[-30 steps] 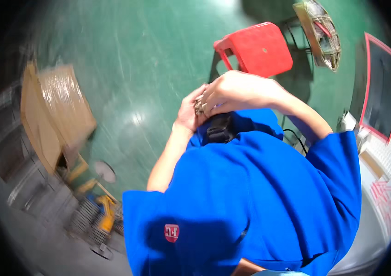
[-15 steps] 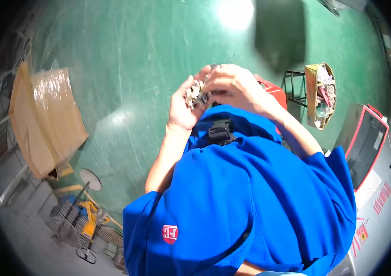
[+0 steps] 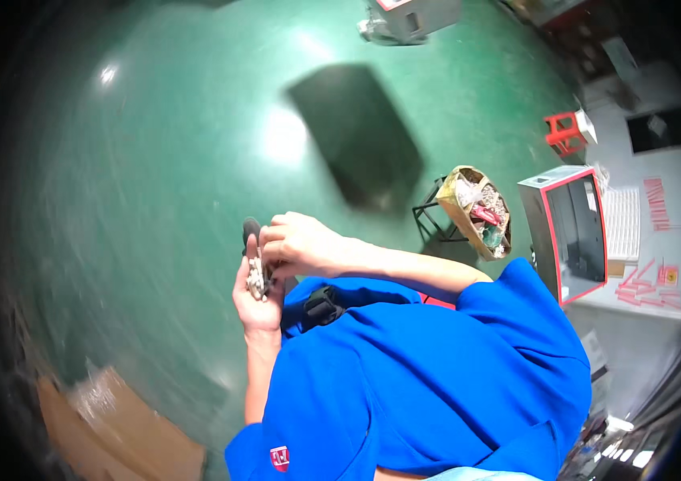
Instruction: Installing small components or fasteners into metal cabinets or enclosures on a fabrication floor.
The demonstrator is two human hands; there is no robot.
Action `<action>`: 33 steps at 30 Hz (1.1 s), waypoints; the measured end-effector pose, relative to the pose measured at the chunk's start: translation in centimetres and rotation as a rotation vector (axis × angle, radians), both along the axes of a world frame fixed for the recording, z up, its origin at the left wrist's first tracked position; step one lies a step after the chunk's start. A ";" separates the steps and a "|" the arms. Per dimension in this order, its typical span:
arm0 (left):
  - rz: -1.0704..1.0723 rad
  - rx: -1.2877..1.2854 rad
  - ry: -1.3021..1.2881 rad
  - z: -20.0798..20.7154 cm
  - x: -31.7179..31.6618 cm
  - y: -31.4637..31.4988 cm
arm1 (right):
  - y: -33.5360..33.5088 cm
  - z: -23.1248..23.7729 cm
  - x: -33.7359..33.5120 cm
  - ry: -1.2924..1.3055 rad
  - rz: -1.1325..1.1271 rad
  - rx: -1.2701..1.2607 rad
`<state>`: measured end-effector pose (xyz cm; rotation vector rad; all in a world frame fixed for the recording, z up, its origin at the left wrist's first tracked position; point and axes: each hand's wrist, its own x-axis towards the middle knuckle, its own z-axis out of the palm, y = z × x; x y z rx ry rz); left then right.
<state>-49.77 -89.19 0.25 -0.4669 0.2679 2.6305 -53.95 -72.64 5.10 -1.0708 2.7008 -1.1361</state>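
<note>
My left hand (image 3: 258,314) is cupped, palm up, in front of my body. In its palm lies a heap of small whitish pieces (image 3: 255,280), too small for me to tell their kind. My right hand (image 3: 299,243) reaches in from the right with its fingers bent down at the heap. Its fingertips are pinched together and partly hidden, so what they hold cannot be made out. A dark rounded shape (image 3: 251,228) shows just beyond the left fingertips. Close to my wrists, a black buckle (image 3: 324,305) hangs on my blue clothing.
An open carton (image 3: 457,210) of mixed bits stands on a dark-legged stool (image 3: 429,216) to the right. Beyond it are a grey machine with a red-edged window (image 3: 577,236) and a red stool (image 3: 565,135). Flat cardboard (image 3: 144,429) lies lower left on the green floor (image 3: 156,200).
My view has turned, so the carton and machine now sit further left and the cardboard lower. My right hand still works over my left palm, its fingers lower into the heap.
</note>
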 end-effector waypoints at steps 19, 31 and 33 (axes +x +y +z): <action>-0.490 0.092 -0.191 -0.6 -44.6 8.3 | 8.3 0.9 -36.5 0.281 -0.548 0.190; -0.385 -0.147 -0.082 1.3 -63.7 16.1 | 16.8 2.1 -57.7 0.227 -0.323 0.158; -0.403 -0.027 -0.247 0.8 -66.4 17.0 | 19.3 1.8 -60.9 0.192 -0.386 0.092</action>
